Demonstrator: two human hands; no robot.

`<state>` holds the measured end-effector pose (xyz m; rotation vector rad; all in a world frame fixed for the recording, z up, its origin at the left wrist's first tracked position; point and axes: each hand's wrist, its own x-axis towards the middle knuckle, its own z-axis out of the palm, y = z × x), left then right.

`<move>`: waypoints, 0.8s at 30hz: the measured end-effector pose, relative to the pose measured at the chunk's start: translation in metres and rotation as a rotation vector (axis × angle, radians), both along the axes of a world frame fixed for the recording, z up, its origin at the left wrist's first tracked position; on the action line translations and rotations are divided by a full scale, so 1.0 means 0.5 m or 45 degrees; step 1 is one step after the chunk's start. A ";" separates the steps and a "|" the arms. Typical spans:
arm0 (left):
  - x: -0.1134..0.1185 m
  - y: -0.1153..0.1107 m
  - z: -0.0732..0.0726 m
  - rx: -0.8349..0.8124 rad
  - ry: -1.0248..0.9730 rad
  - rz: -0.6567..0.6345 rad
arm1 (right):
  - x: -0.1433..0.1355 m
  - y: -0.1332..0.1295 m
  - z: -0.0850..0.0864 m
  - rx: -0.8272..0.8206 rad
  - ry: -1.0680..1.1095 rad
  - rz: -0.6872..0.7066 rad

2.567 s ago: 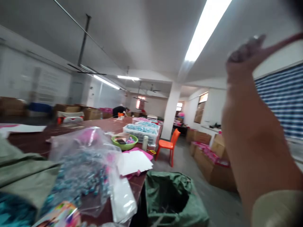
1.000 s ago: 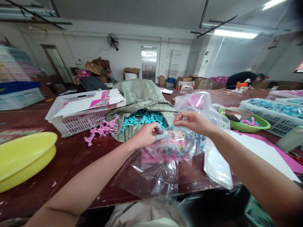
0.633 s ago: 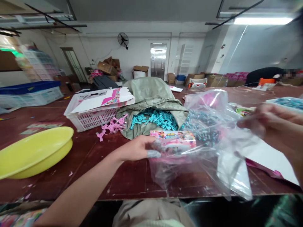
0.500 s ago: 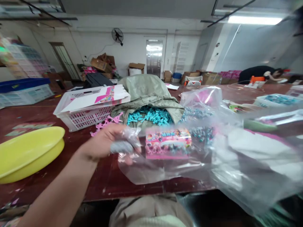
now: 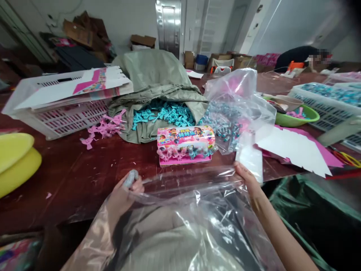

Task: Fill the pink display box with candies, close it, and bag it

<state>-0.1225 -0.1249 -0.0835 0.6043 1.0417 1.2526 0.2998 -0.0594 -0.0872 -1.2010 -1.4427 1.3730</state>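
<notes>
Stretched between my hands is a large clear plastic bag, its rim near the table's front edge. My left hand, with grey wrapping on a finger, is closed on the bag's left side. At the bag's right side, my right hand pinches the rim. Just beyond the bag, a colourful pink display box with small pink and blue pieces along its front stands on the dark red table. Behind that box, turquoise pieces spill from a grey-green sack.
Pink pieces lie beside a white basket holding cardboard sheets. Yellow basins are at left. A filled clear bag, green bowl, white card and blue-filled crates are at right. A person bends over far right.
The clear bag has moved down and toward me, now off the display box. My left hand has lowered, and my right hand has come into clear view at the bag's rim. The view has tilted down.
</notes>
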 end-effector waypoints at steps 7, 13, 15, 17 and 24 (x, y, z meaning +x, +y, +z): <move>-0.049 0.030 0.024 0.016 0.880 -0.654 | 0.022 0.035 -0.057 0.026 -0.134 -0.031; -0.033 0.117 0.034 0.059 1.180 -0.459 | -0.014 0.070 -0.029 0.281 -0.350 -0.232; -0.014 0.145 0.024 0.068 1.142 -0.400 | -0.036 0.088 -0.006 0.432 -0.565 -0.385; 0.002 0.167 0.017 0.078 1.086 -0.369 | -0.056 0.110 0.014 0.518 -0.760 -0.474; 0.025 0.190 0.002 0.058 1.047 -0.405 | -0.058 0.132 -0.001 0.324 -0.497 -0.239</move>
